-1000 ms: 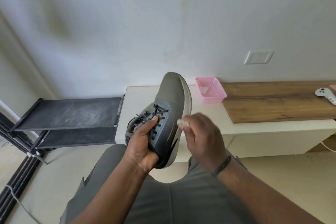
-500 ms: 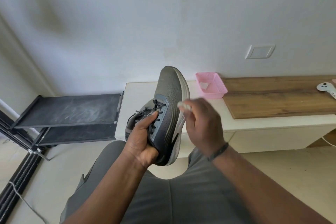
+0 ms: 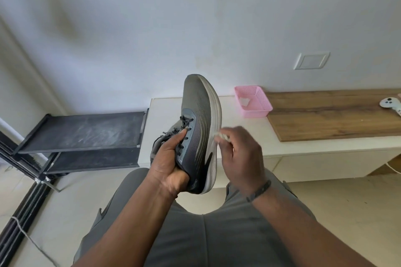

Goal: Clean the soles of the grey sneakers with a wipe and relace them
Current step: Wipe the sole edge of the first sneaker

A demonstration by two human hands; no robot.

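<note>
Our left hand (image 3: 171,165) grips the grey sneaker (image 3: 198,128), toe at 12 o'clock; our right hand (image 3: 243,156) pinches the wipe (image 3: 221,136) against its sole

Left hand (image 3: 168,163) grips a grey sneaker (image 3: 196,128) toe-up by its laced upper. Right hand (image 3: 240,158) pinches a white wipe (image 3: 222,136) against the pale sole edge. Behind, on the worktop (image 3: 165,115): a pink basket (image 3: 252,102) and a wooden board (image 3: 334,115).

Surface (image 3: 165,112) open btwn sneaker (image 3: 199,128) & pink basket (image 3: 252,102) at frame centre; controller (image 3: 390,104) blocks far right.
</note>
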